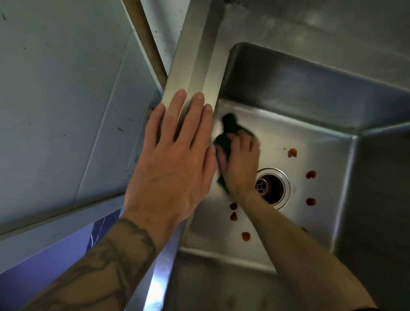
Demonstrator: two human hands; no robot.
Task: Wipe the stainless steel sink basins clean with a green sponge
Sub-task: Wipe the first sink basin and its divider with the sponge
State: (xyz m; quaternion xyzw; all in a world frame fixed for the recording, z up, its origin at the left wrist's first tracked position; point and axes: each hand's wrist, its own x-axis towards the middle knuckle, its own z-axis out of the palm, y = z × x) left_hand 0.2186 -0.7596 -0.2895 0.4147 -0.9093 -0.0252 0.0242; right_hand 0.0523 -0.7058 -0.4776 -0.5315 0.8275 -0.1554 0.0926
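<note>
A deep stainless steel sink basin (pixel 321 129) fills the right of the head view, with a round drain (pixel 273 187) in its floor. Several reddish-brown sauce spots (pixel 292 152) dot the floor around the drain. My right hand (pixel 241 162) is down in the basin, left of the drain, gripping a dark green sponge (pixel 229 130) against the floor near the left wall; the hand and sponge are motion-blurred. My left hand (pixel 174 158) rests flat, fingers straight, on the basin's left rim (pixel 197 63).
A grey wall panel (pixel 43 95) runs along the left of the sink. A brown pole (pixel 141 28) stands between panel and rim. The steel backsplash (pixel 322 1) rises behind the basin. A blue-purple floor patch (pixel 35 279) shows at lower left.
</note>
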